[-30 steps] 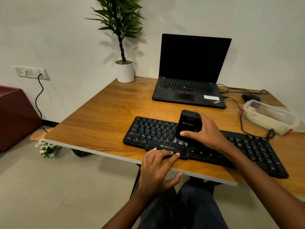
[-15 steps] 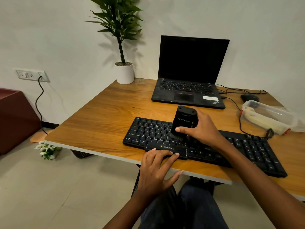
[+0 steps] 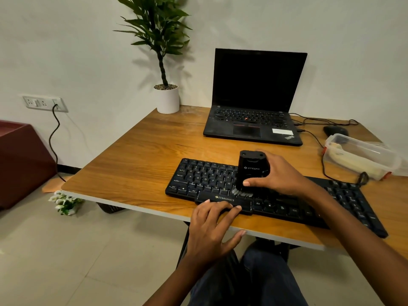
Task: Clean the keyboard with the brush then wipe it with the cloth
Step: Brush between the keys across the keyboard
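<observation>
A long black keyboard point(image 3: 205, 178) lies along the near edge of the wooden desk point(image 3: 141, 164). My right hand point(image 3: 281, 175) grips a black block-shaped brush point(image 3: 250, 167), thumb across its front, with the pale bristles down on the keys just above the space bar. My left hand point(image 3: 209, 226) rests with straight fingers on the keyboard's front edge at the space bar, thumb spread below the desk edge. No cloth is in view.
An open black laptop point(image 3: 254, 120) stands behind the keyboard. At the back is a potted plant point(image 3: 166, 98). A mouse point(image 3: 335, 130), cables and a clear plastic box point(image 3: 359, 155) sit at the right. A dark red seat point(image 3: 19, 162) stands on the floor left.
My right hand has swept the brush back toward me, from the upper key rows down to the row above the space bar. My left hand has stayed put.
</observation>
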`<state>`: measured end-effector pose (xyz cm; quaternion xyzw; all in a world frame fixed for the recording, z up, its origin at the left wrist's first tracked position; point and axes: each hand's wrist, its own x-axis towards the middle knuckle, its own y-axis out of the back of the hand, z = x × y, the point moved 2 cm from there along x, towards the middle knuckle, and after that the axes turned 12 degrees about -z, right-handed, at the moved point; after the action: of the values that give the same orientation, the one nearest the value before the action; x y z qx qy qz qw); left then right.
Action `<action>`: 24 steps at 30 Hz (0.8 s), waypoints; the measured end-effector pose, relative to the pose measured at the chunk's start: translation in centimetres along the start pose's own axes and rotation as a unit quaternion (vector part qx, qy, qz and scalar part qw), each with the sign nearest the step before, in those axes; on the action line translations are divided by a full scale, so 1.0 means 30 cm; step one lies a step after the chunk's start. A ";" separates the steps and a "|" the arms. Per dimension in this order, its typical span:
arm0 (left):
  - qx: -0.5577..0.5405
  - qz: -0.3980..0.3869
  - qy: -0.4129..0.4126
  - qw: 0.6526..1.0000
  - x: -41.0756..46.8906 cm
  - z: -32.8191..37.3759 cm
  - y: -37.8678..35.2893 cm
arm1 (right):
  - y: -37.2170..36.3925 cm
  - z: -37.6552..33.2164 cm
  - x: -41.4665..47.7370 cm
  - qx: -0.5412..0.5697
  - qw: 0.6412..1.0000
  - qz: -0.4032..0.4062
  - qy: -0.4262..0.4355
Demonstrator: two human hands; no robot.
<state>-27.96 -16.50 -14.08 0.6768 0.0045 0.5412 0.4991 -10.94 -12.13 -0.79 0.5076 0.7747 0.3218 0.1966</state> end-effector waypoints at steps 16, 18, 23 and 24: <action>0.006 0.003 0.001 1.000 -0.001 0.000 -0.005 | 0.000 -0.017 0.031 -0.024 0.998 -0.060 -0.009; 0.007 0.003 0.003 1.000 -0.001 -0.002 -0.007 | 0.020 -0.008 0.038 -0.040 0.998 -0.043 -0.023; 0.003 0.006 0.002 1.000 -0.003 0.001 -0.004 | -0.017 -0.001 0.026 -0.029 0.999 -0.023 -0.001; 0.001 0.007 0.001 1.000 -0.003 0.002 -0.003 | -0.004 0.004 0.012 -0.010 0.999 -0.033 -0.011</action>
<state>-27.90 -16.54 -14.20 0.6768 0.0010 0.5456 0.4943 -11.08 -11.80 -0.96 0.4834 0.7855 0.3171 0.2206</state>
